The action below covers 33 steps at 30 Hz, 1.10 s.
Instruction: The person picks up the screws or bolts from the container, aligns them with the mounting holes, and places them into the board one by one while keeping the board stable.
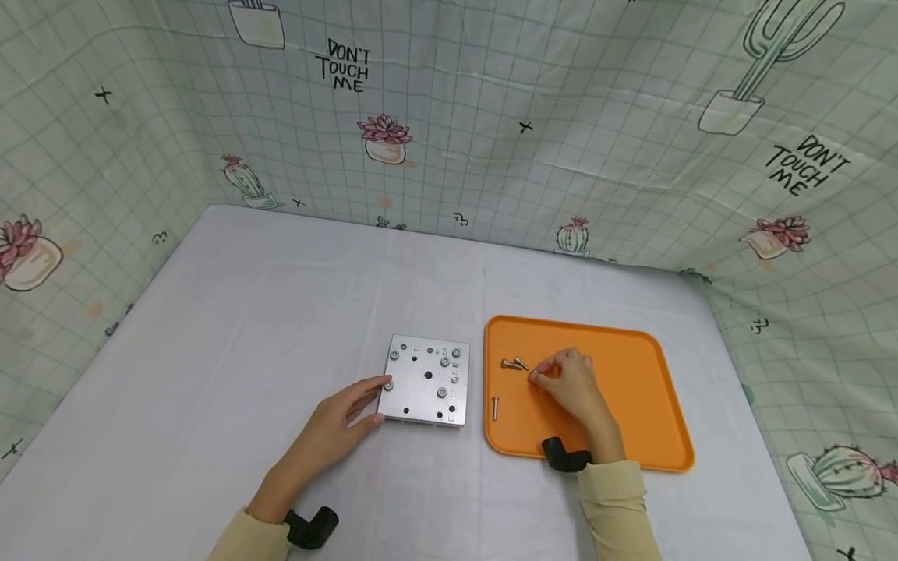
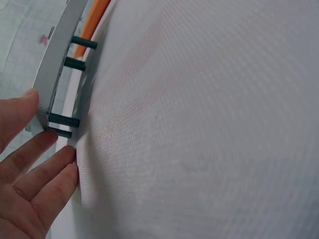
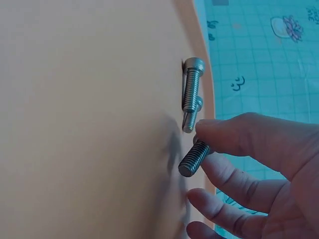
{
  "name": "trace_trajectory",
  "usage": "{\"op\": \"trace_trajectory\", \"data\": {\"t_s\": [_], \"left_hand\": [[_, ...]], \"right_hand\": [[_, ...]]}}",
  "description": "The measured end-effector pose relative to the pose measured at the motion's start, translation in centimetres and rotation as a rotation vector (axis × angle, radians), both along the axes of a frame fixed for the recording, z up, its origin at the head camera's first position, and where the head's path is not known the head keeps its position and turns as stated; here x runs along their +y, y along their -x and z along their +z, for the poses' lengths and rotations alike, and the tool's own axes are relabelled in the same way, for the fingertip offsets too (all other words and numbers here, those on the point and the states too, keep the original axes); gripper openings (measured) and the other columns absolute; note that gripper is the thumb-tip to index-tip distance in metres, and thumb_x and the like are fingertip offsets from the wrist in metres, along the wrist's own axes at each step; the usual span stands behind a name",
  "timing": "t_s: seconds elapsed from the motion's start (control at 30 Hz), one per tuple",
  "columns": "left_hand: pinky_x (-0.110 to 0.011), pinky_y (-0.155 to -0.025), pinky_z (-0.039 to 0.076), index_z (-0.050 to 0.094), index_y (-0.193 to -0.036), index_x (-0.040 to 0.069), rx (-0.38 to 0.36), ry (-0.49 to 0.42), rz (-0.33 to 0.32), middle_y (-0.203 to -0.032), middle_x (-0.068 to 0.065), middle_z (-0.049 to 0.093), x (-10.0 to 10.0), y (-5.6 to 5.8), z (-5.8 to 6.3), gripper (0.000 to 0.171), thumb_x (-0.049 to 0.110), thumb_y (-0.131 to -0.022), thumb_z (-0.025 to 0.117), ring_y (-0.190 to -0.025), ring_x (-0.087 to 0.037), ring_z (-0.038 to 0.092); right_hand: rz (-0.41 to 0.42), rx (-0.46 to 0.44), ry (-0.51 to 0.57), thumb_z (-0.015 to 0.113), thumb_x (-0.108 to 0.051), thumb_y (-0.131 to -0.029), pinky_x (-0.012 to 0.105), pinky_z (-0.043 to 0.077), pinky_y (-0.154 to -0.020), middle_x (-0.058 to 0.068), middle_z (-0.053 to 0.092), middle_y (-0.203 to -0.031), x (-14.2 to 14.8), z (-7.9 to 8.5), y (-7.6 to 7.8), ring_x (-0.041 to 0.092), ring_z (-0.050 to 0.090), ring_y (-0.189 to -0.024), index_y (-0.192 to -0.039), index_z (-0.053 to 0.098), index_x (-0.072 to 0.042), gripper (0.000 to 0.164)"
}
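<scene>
A square silver metal plate (image 1: 426, 399) lies left of the orange tray, with several socket-head screws in its top and black round holes. Threaded screw ends (image 2: 65, 120) stick out below it in the left wrist view. My left hand (image 1: 341, 421) touches its left edge and near-left corner, fingers extended. Over the tray, my right hand (image 1: 577, 387) pinches a screw (image 3: 195, 158) between thumb and fingertip, its threaded end pointing away from the hand. Beside it lie a larger socket-head screw (image 3: 192, 84) and a smaller screw (image 3: 190, 119), close together.
The orange tray (image 1: 617, 374) with a raised rim stands on the white cloth-covered table (image 1: 281, 312). Another screw (image 1: 495, 407) lies near the tray's left rim. A patterned curtain (image 1: 463, 179) encloses the back and sides. Each wrist carries a black mount (image 1: 312, 528).
</scene>
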<state>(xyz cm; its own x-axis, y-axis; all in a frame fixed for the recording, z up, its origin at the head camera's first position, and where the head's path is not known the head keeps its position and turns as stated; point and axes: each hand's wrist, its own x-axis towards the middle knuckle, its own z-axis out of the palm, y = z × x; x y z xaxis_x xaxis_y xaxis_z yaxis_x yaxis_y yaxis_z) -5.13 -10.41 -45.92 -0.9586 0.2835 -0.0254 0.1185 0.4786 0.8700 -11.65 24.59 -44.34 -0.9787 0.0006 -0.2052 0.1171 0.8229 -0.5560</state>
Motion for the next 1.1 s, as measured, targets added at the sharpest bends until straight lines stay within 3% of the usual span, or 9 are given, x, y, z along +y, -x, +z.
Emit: {"op": "trace_trajectory", "data": {"t_s": [0.37,0.63,1.1], "left_hand": [[-0.033,-0.101,0.045,0.049,-0.134,0.012,-0.003,-0.003,0.000,-0.140,-0.014,0.046,0.0,0.0,-0.1,0.054,0.004,-0.084,0.066,-0.124,-0.029,0.050],[-0.033,-0.101,0.045,0.049,-0.134,0.014,0.000,-0.003,0.000,-0.140,-0.013,0.046,-0.1,0.0,-0.3,0.054,0.004,-0.084,0.066,-0.124,-0.028,0.050],[-0.034,-0.101,0.045,0.049,-0.134,0.012,0.014,-0.013,-0.004,-0.140,-0.014,0.046,0.0,0.1,-0.3,0.054,0.003,-0.084,0.066,-0.124,-0.029,0.050]], "right_hand": [[0.014,0.006,0.030,0.065,-0.021,-0.086,0.035,0.037,-0.072,0.019,0.047,-0.115,0.0,1.0,-0.4,0.031,0.034,-0.100,-0.092,0.060,-0.002,0.021],[0.019,0.048,0.095,0.065,-0.019,-0.086,0.045,0.040,-0.085,0.019,0.048,-0.114,-0.3,1.3,-0.7,0.033,0.033,-0.110,-0.093,0.059,-0.002,0.020],[0.065,0.144,0.200,0.070,-0.017,-0.083,0.045,0.042,-0.091,0.015,0.050,-0.112,-2.3,2.1,-2.3,0.030,0.038,-0.107,-0.091,0.059,-0.006,0.017]]}}
